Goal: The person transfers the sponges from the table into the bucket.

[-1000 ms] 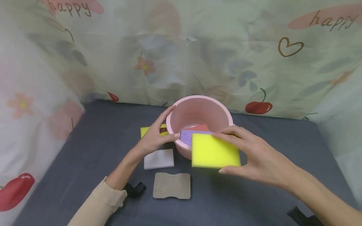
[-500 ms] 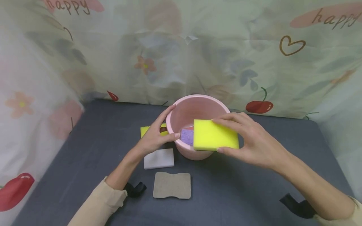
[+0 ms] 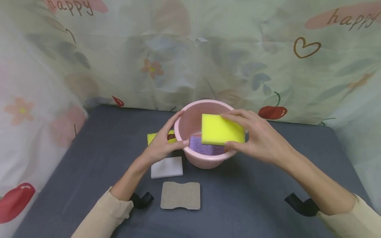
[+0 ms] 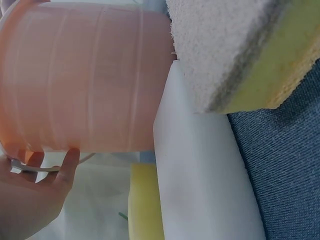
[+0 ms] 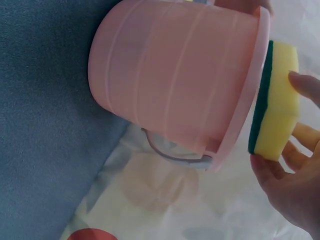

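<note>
A pink bucket stands upright on the dark table. My left hand holds its left side, thumb over the rim and fingers around the outside. With fingers and thumb, my right hand grips a yellow sponge by its right end, over the bucket's opening. The right wrist view shows a dark green scouring layer on the sponge's underside, close at the rim. Inside the bucket lie a purple sponge and a reddish piece, mostly hidden behind the yellow sponge.
Left of the bucket are another yellow sponge, partly behind my left hand, and a white sponge block. A grey-beige sponge with notched sides lies nearer. The bucket's grey handle hangs down its side. A printed curtain stands behind the table.
My right hand has carried the yellow sponge forward and slightly left, from in front of the bucket to over its opening. My left hand stays on the bucket.
</note>
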Tool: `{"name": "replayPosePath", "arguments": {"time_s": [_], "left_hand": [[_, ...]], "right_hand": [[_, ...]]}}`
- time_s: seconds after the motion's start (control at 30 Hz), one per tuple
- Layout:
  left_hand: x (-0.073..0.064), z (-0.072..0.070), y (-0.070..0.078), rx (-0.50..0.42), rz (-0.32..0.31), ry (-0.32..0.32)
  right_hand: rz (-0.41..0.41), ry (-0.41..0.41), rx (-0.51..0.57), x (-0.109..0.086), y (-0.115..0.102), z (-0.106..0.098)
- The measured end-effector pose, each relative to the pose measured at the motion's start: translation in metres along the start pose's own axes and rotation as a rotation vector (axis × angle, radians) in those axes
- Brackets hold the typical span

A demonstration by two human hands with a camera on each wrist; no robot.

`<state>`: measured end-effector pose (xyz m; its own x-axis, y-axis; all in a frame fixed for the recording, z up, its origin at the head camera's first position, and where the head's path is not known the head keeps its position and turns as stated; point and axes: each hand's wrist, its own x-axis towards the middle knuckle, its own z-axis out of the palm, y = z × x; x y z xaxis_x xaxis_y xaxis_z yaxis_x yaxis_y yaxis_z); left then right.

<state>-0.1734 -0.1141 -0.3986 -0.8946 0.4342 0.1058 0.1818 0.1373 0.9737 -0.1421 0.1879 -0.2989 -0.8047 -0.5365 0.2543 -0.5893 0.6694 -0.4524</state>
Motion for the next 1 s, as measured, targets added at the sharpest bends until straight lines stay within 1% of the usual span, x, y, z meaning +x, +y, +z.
{"name": "replayPosePath", "arguments": {"time_s": [0.2,0.43,0.63,0.8,1.0], "left_hand": [[-0.002,0.002,0.001,0.015,-0.016,0.004],[-0.001,0.001,0.003,0.017,-0.005,0.006],[-0.001,0.0,0.002,0.02,-0.007,0.006],[-0.001,0.001,0.001,0.016,-0.01,0.003],[-0.001,0.001,0.002,0.028,-0.008,0.009]], "right_hand": [[0.055,0.002,0.013,0.01,0.005,0.008],[0.09,0.013,0.009,0.023,0.012,0.017],[0.163,0.004,0.014,0.036,0.016,0.025],[0.148,-0.015,0.018,0.041,0.018,0.03],[0.123,-0.018,-0.017,0.047,0.016,0.036]]}}
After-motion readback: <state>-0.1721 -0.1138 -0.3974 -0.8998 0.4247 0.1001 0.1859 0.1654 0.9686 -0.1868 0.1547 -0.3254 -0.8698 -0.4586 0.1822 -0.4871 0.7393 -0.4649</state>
